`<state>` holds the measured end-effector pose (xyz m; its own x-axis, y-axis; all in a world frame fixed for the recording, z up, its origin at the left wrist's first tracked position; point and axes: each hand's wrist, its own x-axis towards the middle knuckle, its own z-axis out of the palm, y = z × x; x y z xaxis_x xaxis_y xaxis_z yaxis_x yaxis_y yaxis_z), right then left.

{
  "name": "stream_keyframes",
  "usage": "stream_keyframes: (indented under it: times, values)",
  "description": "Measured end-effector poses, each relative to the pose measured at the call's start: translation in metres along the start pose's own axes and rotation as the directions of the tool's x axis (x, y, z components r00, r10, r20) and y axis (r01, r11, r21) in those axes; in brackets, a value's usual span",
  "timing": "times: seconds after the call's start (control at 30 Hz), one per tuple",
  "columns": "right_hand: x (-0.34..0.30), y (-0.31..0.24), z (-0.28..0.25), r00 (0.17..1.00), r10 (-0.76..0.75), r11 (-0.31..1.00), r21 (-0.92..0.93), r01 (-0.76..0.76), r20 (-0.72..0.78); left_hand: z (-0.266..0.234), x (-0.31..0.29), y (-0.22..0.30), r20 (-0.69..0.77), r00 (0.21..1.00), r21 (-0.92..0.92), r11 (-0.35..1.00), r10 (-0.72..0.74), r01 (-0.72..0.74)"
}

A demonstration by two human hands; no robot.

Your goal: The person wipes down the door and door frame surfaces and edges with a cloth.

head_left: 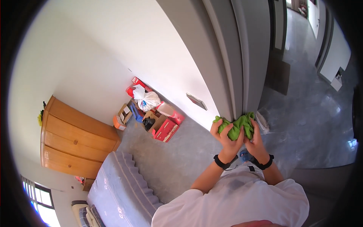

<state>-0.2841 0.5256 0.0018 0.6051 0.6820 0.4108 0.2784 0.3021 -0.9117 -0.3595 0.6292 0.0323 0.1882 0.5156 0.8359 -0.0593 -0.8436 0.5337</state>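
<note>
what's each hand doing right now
Left hand: closed on the green cloth.
Right hand: closed on the same green cloth.

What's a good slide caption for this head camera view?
Both hands, left hand and right hand, bunch a green cloth beside a grey door frame.

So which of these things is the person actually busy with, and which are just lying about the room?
In hand:
- green cloth, bunched up
- left hand and right hand, both gripping it

Lying about:
- wooden dresser
- pile of red and brown boxes
- white plastic bag on the pile
- bed with grey cover
- grey door frame
</note>
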Motion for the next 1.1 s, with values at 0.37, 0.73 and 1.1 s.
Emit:
stream_keyframes:
  times: [0.37, 0.73, 1.1]
  values:
    - [0.004, 0.003, 0.025, 0.981, -0.027, 0.999, -0.044, 0.019, -0.190, 0.003, -0.001, -0.014, 0.043, 0.999, -0.042, 0.999, -0.010, 0.012]
    - [0.006, 0.022, 0.017, 0.973, -0.032, 0.995, -0.097, 0.010, -0.227, -0.015, -0.002, -0.017, 0.293, 0.956, -0.128, 0.992, 0.025, 0.013]
    - [0.009, 0.023, 0.004, 0.978, -0.010, 1.000, -0.026, 0.005, -0.207, -0.009, -0.007, -0.005, 0.314, 0.948, -0.101, 0.991, -0.047, 0.083]
